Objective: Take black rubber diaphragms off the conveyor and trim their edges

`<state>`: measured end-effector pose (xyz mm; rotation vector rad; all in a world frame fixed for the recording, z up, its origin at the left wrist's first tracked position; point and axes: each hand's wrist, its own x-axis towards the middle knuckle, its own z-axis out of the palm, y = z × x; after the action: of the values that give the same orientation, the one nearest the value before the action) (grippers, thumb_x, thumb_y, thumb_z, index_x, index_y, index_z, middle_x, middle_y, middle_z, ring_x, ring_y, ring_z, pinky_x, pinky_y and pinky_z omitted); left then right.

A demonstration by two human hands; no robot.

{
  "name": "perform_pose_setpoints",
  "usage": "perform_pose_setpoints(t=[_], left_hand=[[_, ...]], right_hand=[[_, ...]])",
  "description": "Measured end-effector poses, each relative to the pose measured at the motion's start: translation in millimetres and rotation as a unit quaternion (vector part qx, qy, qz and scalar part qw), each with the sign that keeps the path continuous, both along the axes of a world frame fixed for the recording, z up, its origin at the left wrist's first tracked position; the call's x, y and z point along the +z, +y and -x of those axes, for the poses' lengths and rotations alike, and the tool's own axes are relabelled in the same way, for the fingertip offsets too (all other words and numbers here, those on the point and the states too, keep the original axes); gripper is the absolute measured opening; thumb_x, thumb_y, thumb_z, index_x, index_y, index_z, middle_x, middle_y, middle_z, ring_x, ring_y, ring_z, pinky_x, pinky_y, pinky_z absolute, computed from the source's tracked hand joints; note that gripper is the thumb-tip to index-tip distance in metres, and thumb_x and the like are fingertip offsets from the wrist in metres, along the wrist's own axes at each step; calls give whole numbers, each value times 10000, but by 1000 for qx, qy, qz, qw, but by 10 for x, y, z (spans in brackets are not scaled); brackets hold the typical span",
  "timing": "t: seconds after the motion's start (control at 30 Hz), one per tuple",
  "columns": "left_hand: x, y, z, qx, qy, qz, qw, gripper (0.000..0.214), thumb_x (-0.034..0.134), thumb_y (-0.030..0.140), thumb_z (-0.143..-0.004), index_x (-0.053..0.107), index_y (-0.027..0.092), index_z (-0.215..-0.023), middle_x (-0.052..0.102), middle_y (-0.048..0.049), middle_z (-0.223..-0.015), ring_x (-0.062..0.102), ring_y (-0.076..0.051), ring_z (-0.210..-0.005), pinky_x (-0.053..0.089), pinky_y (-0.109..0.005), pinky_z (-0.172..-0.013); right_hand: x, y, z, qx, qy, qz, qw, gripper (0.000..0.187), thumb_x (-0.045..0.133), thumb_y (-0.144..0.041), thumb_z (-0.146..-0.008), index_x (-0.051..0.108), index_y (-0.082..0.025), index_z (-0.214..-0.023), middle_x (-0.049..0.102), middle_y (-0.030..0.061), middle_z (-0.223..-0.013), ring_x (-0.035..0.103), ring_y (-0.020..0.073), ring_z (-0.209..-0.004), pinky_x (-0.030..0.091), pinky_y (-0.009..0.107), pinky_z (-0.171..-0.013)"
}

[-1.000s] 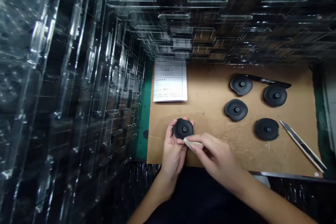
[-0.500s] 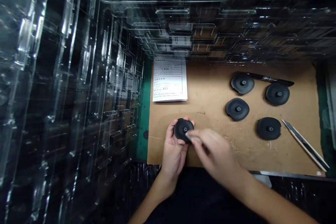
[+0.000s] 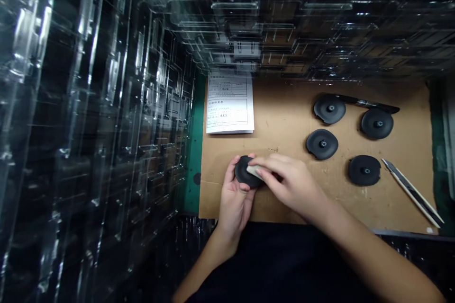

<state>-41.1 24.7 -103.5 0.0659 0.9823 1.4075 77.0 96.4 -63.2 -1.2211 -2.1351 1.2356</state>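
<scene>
- Left hand (image 3: 234, 199): palm up, fingers curled, gripping a black moulded disc (image 3: 243, 172) by its rim, with the thumb across the front
- Disc is held just above the board, near its near-left corner, hub partly hidden by our right fingers
- Right hand (image 3: 287, 184): closed in a pinch on a small pale pad (image 3: 254, 171), pressed against the disc face; material of pad can't be told from here
- Progress: we count 1 disc in hand, 4 on the cardboard sheet (image 3: 284, 199), in the right half; no visible difference among those 4, so we can't call any finished
- Beside them: 1 black pen (image 3: 377, 105) along the far edge, touching the far-left disc (image 3: 329, 109); 1 snap-off utility knife (image 3: 412, 194) by the right edge, just beside the near-right disc (image 3: 364, 170)
- 1 printed form (image 3: 229, 104) at the far-left corner, with handwritten entries
- Green cutting mat (image 3: 192, 161) shows past the left edge
- Stacked clear plastic trays (image 3: 106, 104) wall off the left and far sides
</scene>
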Motion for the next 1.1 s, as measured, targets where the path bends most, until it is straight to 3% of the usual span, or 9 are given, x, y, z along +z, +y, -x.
perform_pose_setpoints(t=[0.1, 0.23, 0.33, 0.4, 0.53, 0.63, 0.77, 0.97, 1.1], left_hand=[[-1, 3, 1, 3, 0, 0, 1000, 499, 725, 223, -725, 539, 291, -1183, 590, -57, -1234, 556, -182, -1145, 458, -255, -952], [2, 3, -5, -21, -16, -11, 1000, 517, 737, 286, -707, 534, 298, -1182, 562, -75, -1277, 533, -244, -1178, 440, -342, -986], [-5, -6, -13, -6, 9, -8, 1000, 520, 737, 260, -710, 540, 294, -1190, 582, -60, -1255, 530, -199, -1180, 436, -273, -980], [-5, -10, -14, 0, 20, -2, 1000, 516, 735, 253, -714, 543, 296, -1191, 583, -54, -1253, 533, -187, -1175, 447, -249, -958], [23, 13, 0, -27, 1, -6, 1000, 564, 730, 295, -714, 492, 306, -1225, 548, -86, -1290, 541, -247, -1169, 447, -346, -970], [58, 31, 13, -48, -3, -6, 999, 692, 732, 307, -708, 390, 330, -1309, 551, -95, -1278, 552, -246, -1156, 420, -364, -993], [150, -23, -6, -67, -4, -1, 998, 658, 745, 355, -683, 466, 264, -1272, 519, -112, -1310, 538, -268, -1166, 406, -379, -1012], [443, -248, -5, -110, -7, 14, 994, 614, 775, 334, -657, 545, 258, -1222, 616, -62, -1184, 592, -187, -1065, 480, -241, -901], [592, -376, -37, -104, -9, 12, 994, 622, 813, 292, -603, 574, 271, -1177, 629, -36, -1166, 610, -204, -1030, 510, -251, -852]], right_hand=[[-32, -49, -50, -10, 15, -34, 999, 241, 477, -130, -887, 630, -165, -1070, 669, 50, -1000, 605, 159, -943, 479, 294, -875], [-5, -68, -182, -23, 18, -19, 999, 223, 508, -140, -881, 641, -193, -1052, 687, 30, -965, 626, 139, -897, 491, 258, -834], [47, 1, -136, -76, 16, -36, 996, 231, 512, -145, -881, 636, -201, -1068, 687, 24, -1001, 625, 135, -921, 486, 257, -851], [70, 9, -55, -71, 31, -48, 996, 245, 487, -139, -887, 627, -193, -1082, 680, 34, -1030, 614, 147, -963, 481, 281, -882], [64, -166, -176, -30, 18, 33, 999, 220, 488, -177, -891, 652, -216, -1033, 689, 26, -971, 636, 145, -896, 513, 259, -793], [70, -311, -533, -90, -43, 100, 990, 206, 504, -238, -888, 665, -235, -1016, 694, 26, -970, 652, 156, -852, 520, 240, -668], [236, -355, -670, -179, -59, 67, 980, 206, 524, -254, -872, 654, -230, -1030, 684, 30, -1012, 644, 171, -886, 513, 245, -661], [529, -553, -96, -94, 81, -91, 988, 267, 453, -152, -889, 568, -183, -1128, 642, 58, -996, 582, 163, -925, 467, 307, -836], [598, -680, -81, 6, 70, -68, 995, 223, 444, -128, -879, 590, -169, -1041, 628, 42, -879, 568, 139, -782, 467, 279, -728]])
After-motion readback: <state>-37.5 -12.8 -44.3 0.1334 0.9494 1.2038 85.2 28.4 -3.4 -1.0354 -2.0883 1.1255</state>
